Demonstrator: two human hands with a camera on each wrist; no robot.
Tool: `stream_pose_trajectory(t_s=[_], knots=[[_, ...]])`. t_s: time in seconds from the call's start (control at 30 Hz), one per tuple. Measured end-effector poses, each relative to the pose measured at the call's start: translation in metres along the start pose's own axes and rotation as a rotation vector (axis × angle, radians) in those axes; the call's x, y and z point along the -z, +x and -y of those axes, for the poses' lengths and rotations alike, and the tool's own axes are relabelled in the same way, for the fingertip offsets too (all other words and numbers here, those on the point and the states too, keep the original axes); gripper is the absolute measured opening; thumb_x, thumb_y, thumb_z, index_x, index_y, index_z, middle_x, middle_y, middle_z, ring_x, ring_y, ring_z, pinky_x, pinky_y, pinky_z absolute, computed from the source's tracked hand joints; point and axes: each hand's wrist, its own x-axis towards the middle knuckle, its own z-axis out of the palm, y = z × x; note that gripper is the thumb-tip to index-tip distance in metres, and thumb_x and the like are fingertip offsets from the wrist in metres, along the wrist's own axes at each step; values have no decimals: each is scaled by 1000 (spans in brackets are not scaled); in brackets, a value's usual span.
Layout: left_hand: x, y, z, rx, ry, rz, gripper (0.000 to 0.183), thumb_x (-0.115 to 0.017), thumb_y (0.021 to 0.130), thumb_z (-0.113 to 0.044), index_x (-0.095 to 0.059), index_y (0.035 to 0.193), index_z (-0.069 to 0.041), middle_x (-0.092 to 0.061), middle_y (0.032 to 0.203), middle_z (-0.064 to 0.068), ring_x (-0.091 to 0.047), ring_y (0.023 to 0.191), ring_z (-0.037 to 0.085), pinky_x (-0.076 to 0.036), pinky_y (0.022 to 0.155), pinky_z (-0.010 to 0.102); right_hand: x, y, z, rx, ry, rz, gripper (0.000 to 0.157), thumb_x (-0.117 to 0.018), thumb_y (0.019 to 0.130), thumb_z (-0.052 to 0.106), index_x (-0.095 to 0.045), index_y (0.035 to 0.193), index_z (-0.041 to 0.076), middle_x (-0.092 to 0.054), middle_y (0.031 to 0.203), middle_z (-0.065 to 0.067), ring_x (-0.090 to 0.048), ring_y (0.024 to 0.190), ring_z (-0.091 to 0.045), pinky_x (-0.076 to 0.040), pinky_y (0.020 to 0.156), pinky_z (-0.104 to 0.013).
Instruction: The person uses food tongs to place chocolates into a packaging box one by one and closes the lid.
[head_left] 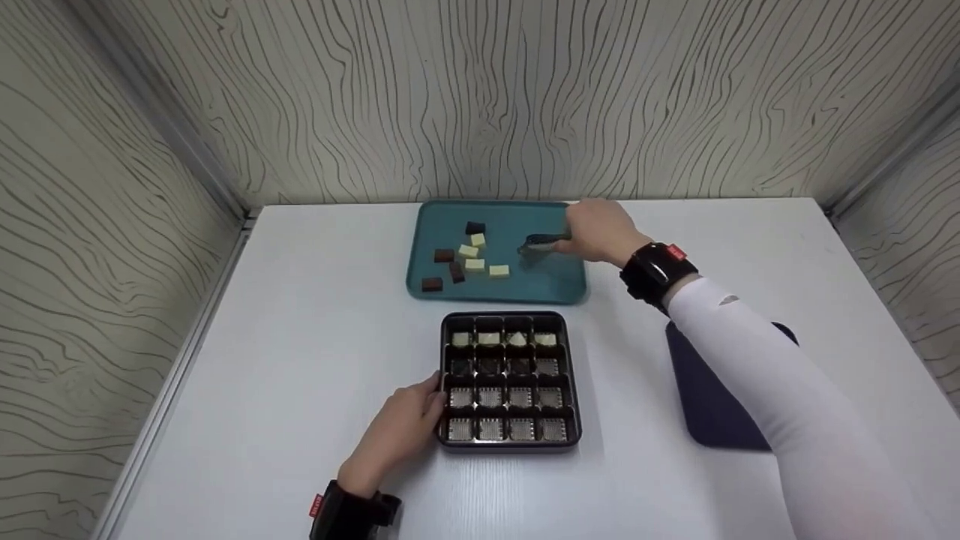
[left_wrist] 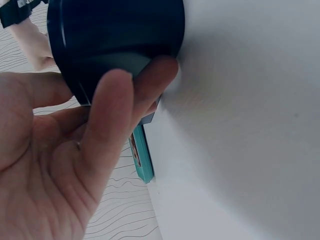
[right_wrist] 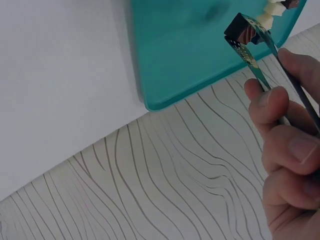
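Observation:
My right hand (head_left: 602, 231) grips small metal tongs (head_left: 541, 241) over the right half of the teal tray (head_left: 427, 217). In the right wrist view the tongs' perforated tips pinch a dark brown chocolate (right_wrist: 241, 31) with wavy lines on one side. Left of them on the tray lie several white chocolates (head_left: 475, 265) and brown chocolates (head_left: 445, 256). With thumb at the rim and fingers against the outer wall, my left hand (head_left: 401, 424) holds the left side of a black compartment box (head_left: 574, 420). White pieces fill its back row; three dark ones sit in the second row.
A dark navy tray (head_left: 701, 405) lies to the right, partly hidden under the right sleeve (head_left: 780, 375). The white table (head_left: 330, 330) is bordered by wood-patterned panels (head_left: 487, 105) at the back and sides.

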Motion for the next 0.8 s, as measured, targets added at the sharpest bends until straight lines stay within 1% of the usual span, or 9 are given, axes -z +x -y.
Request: stream_pose_trajectory(t_s=[0.17,0.2,0.27,0.37,0.43,0.5,0.6,0.73,0.8], knots=[[0,0,0,4,2,4,50,-50,108,-18,-51,148,13,-61,143,35,-66,130,46,-51,112,60,15,-30,4,72,22,-28,61,-76,95,32,-30,57,19,-20,56,9,-23,53,-10,-19,53,-26],[0,0,0,3,2,4,50,-50,108,-18,-51,147,13,-61,143,35,-66,130,46,-50,113,60,17,-37,6,89,28,-33,59,-76,95,31,-34,56,18,-22,56,9,-24,53,-10,-20,53,-26],[0,0,0,-2,4,1,49,-50,108,-17,-51,147,13,-61,143,35,-64,132,48,-50,113,60,22,-52,8,129,31,-42,51,-77,94,31,-48,55,15,-32,53,7,-31,52,-11,-23,53,-26],[1,0,1,-14,5,0,49,-49,108,-17,-51,147,14,-61,143,35,-62,133,49,-50,113,60,27,-75,13,199,24,-36,35,-77,93,32,-70,64,12,-52,54,2,-40,51,-12,-29,52,-25],[1,0,1,-20,7,-1,49,-49,108,-16,-51,147,14,-61,143,34,-62,133,49,-50,113,60,28,-90,16,254,10,-28,29,-78,92,32,-77,70,14,-61,57,0,-44,52,-11,-32,51,-25],[1,0,0,-11,0,3,49,-49,108,-17,-51,147,13,-60,144,34,-68,126,46,-54,109,57,28,-101,20,307,-13,-20,28,-79,91,31,-76,68,16,-62,57,2,-44,51,-10,-33,50,-26],[1,0,-1,8,-4,4,49,-50,109,-18,-51,148,12,-60,145,32,-68,127,43,-55,108,56,28,-114,25,363,-62,-2,31,-82,89,33,-72,64,17,-60,55,4,-42,50,-9,-35,49,-26],[1,0,-1,11,-9,4,49,-50,109,-18,-51,147,12,-60,145,32,-64,133,43,-53,110,58,23,-124,32,402,-126,28,33,-85,85,35,-70,63,16,-59,54,4,-43,50,-10,-36,49,-27],[0,0,-1,7,-14,5,49,-50,109,-18,-51,147,13,-60,145,33,-66,130,42,-54,109,58,20,-126,34,420,-156,35,34,-86,84,35,-69,62,16,-59,54,4,-44,50,-11,-38,48,-28]])
